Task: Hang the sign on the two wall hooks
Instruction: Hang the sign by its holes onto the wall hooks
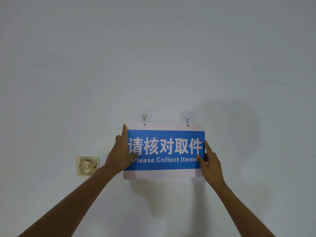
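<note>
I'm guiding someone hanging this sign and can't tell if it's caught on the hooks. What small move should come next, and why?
Probably lift the sign slightly, then ease it down onto the hooks. Both hands grip its side edges, and its two top holes sit just below the left hook and right hook. Whether either hook is already through its hole is unclear.
</note>
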